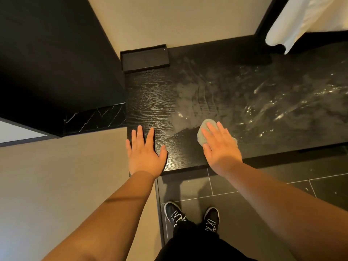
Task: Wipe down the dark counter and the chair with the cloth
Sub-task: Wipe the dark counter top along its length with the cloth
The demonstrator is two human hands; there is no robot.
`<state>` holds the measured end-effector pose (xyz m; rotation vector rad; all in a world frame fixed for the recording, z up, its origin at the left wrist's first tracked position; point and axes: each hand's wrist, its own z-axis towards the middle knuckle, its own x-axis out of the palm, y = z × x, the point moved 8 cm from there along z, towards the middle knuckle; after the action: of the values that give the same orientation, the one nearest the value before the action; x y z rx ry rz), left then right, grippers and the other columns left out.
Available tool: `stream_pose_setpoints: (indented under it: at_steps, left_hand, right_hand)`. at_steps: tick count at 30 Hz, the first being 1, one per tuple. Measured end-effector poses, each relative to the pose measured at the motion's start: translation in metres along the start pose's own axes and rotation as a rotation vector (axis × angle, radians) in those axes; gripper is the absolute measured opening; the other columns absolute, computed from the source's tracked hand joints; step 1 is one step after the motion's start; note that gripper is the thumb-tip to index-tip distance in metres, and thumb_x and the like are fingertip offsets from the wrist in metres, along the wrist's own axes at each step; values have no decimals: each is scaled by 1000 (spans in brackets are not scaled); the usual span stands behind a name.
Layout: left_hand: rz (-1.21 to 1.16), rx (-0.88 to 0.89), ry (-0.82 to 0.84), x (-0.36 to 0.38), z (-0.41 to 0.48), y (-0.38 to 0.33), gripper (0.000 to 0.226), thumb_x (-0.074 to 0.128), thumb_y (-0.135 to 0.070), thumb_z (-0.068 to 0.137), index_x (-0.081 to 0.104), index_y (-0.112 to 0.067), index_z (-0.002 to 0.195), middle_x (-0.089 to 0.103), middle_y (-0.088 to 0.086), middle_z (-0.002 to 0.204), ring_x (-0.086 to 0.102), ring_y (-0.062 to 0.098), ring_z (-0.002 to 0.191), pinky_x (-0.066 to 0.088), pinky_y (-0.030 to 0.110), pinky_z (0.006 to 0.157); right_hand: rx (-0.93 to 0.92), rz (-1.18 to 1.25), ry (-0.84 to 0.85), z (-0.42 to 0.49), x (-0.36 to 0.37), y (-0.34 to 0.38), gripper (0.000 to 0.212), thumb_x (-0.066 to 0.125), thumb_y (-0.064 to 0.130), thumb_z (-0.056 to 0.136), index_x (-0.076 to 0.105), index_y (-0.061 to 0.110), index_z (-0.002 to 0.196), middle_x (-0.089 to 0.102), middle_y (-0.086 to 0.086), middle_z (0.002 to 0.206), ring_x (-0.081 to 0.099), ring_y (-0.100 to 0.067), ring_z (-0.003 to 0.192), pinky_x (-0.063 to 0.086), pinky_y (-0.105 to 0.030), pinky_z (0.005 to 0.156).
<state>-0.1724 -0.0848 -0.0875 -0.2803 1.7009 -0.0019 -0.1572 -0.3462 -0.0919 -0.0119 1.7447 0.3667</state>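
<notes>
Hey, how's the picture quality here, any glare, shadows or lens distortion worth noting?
Head view: sharp overall; bright glints come off the wet streaks on the dark counter right of the cloth; a softer sheen lies on the dry grain beside the left hand; the wide lens slants the beige wall; the dark panel at upper left shows no detail.

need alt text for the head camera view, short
Seen from above, a person's right hand presses a grey cloth flat on a dark wood-grain counter, with wet smears to its right. The left hand rests open on the dry part, and a shallow black tray sits at the back left corner.
</notes>
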Motion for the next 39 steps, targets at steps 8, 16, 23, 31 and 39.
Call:
stream_pose_setpoints:
  at_steps: [8,16,23,31,39]
  left_hand:
    - [11,7,0,5,1,2,79,25,-67,98,18,-32,168,2,6,177,-5,26,163,3,53,131]
    - [-9,24,-22,1,0,1,76,33,-64,98,23,-34,166,9,6,177,1,27,163,4,52,132]
    - [1,17,-18,2,1,2,76,29,-66,97,21,-36,167,5,4,177,-2,25,163,2,49,132]
    - [-25,-4,-24,1,2,3,73,20,-57,99,26,-28,166,12,5,176,5,28,163,7,53,131]
    - [9,-11,-13,4,3,3,73,24,-56,98,22,-30,167,8,4,177,1,26,163,5,52,132]
  right_hand:
    - [-393,-42,19,2,24,112,58,38,39,105,34,22,160,24,-3,169,13,-30,157,19,-48,126]
    - [-242,29,-43,38,-3,20,58,39,39,102,41,19,156,32,-1,166,23,-30,155,26,-50,123]
    - [-440,-72,24,26,16,107,58,32,41,104,33,23,160,23,-2,169,14,-30,157,18,-49,126]
    - [-268,48,-28,44,-2,30,59,33,43,100,44,21,154,35,1,164,23,-30,154,21,-50,125]
    - [-497,-52,57,23,16,110,57,33,41,103,36,24,158,26,-2,167,17,-31,155,19,-49,126]
